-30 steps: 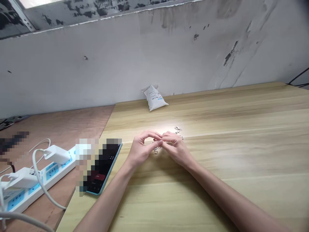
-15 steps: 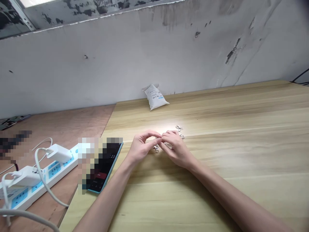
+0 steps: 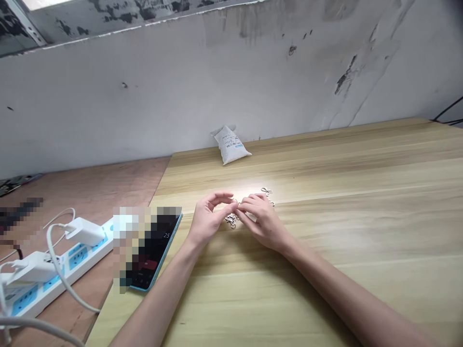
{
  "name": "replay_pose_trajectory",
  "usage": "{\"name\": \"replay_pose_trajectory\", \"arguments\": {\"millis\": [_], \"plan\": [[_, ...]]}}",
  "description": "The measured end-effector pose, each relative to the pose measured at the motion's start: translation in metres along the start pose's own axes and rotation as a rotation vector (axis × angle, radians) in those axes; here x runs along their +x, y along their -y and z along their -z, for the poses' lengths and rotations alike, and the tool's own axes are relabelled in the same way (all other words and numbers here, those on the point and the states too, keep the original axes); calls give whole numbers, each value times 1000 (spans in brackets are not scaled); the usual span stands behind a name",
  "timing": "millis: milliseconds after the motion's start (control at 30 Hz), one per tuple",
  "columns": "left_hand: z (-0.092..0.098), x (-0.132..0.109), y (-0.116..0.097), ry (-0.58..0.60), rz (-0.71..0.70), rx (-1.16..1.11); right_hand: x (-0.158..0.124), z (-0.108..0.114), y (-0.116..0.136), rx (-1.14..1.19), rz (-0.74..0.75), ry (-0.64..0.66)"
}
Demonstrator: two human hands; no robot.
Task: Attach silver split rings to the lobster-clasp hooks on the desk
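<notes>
And here we are at the fingertips, low over the table (image 3: 347, 231)! The right hand (image 3: 262, 219) has its fingers bunched in a tight grip, seemingly nipping a small metal ring (image 3: 235, 200) that peeks out where the two hands meet. Across from it, the left hand (image 3: 208, 219) arches, forefinger curved well away from thumb, thumb tip up against the right fingertips; whether that grip has hold of the ring too, I cannot tell. Just below, a little heap of clasps (image 3: 231, 220) lies on the table, with more loose clasps (image 3: 266, 191) just beyond the right hand. The step looks like close finger work on that one ring, its details hidden. What's called for now, I'd judge: a steady right pinch, and the left thumb and forefinger brought squarely onto the ring.
</notes>
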State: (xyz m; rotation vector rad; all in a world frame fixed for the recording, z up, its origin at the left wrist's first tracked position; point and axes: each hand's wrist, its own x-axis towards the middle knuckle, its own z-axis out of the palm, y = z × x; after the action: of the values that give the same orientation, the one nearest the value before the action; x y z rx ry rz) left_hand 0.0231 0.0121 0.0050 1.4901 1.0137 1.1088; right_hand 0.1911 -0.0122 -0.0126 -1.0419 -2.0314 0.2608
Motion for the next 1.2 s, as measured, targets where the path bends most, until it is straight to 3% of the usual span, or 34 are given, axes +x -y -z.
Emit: {"name": "replay_pose_trajectory", "arguments": {"millis": [167,367,633,833,933,1067,1200], "plan": [[1,0,1,38,72,-50,0,0,0,55,-23,-20],[4,2,-6,32,-29,-9,5,10,2,241,-171,-22],[14,5,-6,50,-192,274,9,24,3,466,-352,-26],[9,-2,-6,61,-452,815,7,21,-1,428,-376,-1],[5,-4,-4,87,-529,960,6,20,-2,367,-361,-1],[1,-7,-4,73,-566,1052,7,22,-1,415,-404,62],[-3,-8,-6,-5,-491,893,9,27,-2,540,-489,44]]}}
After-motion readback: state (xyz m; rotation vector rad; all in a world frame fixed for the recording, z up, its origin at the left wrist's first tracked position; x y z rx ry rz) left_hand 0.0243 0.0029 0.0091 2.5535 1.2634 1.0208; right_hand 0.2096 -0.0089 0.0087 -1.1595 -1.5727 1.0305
